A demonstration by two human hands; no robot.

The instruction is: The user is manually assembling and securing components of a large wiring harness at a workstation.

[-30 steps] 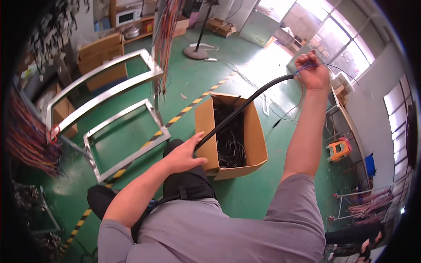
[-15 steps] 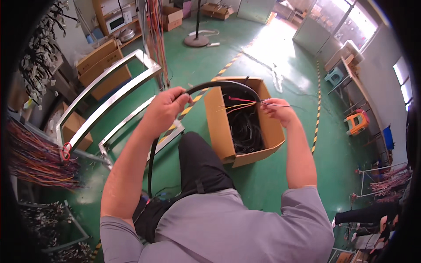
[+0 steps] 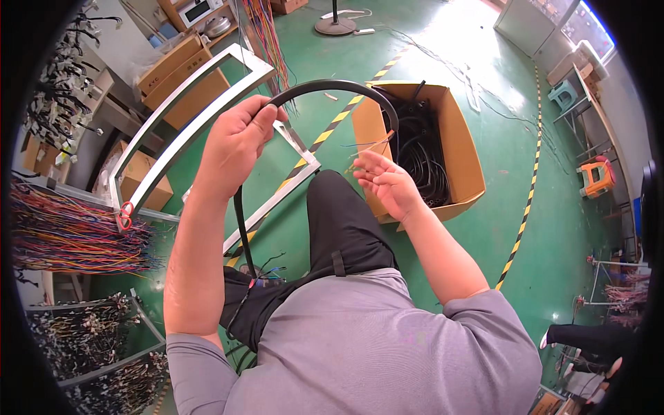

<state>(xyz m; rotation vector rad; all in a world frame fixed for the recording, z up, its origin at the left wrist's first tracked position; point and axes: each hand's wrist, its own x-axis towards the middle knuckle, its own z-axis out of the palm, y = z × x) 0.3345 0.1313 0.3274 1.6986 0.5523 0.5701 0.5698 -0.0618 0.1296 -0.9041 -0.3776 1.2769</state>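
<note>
A thick black cable [image 3: 325, 85] runs up from beside my leg, passes through my left hand [image 3: 238, 142] and arches over to the right. My left fingers and thumb are closed round it. At its drooping far end, thin coloured wires [image 3: 379, 143] stick out, orange and blue among them. My right hand [image 3: 389, 185] is just below these wires, palm turned up, its fingers loosely bent and apart, with nothing visible in them. Behind the cable end stands an open cardboard box [image 3: 467, 149] with coiled black cables [image 3: 425, 166] inside.
A silver metal frame [image 3: 197, 114] leans at the left, with red-handled scissors [image 3: 125, 216] on it. Bundles of coloured wires [image 3: 76, 232] hang nearby. Yellow-black tape [image 3: 332, 128] crosses the green floor. An orange stool [image 3: 596, 178] stands at the right; another person's leg [image 3: 584, 335] shows lower right.
My right hand has come off the wires and moved down and left, its fingers opening. The left hand still grips the cable. The view has shifted, and the wires now hang lower.
</note>
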